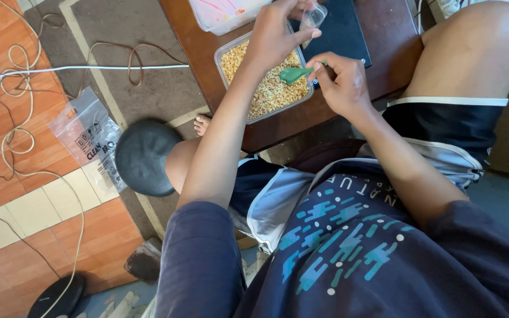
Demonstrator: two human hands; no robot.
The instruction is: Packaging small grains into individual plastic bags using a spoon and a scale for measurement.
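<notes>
A clear plastic tub [226, 54] full of yellowish grains stands on a low brown wooden table [278, 126]. My left hand [275, 36] hovers over the tub and pinches a small clear plastic bag [313, 16] at its top. My right hand [341, 82] holds a small green spoon [293, 74] by the handle, its bowl just above the grains at the tub's right side. A black flat device [340, 32] lies on the table behind the hands, under the small bag.
A second clear container [222, 16] sits at the table's far edge. On the floor to the left lie a clear zip bag [86, 135], a round black stool seat [144, 156] and white and brown cables [89, 68]. My bent knees flank the table.
</notes>
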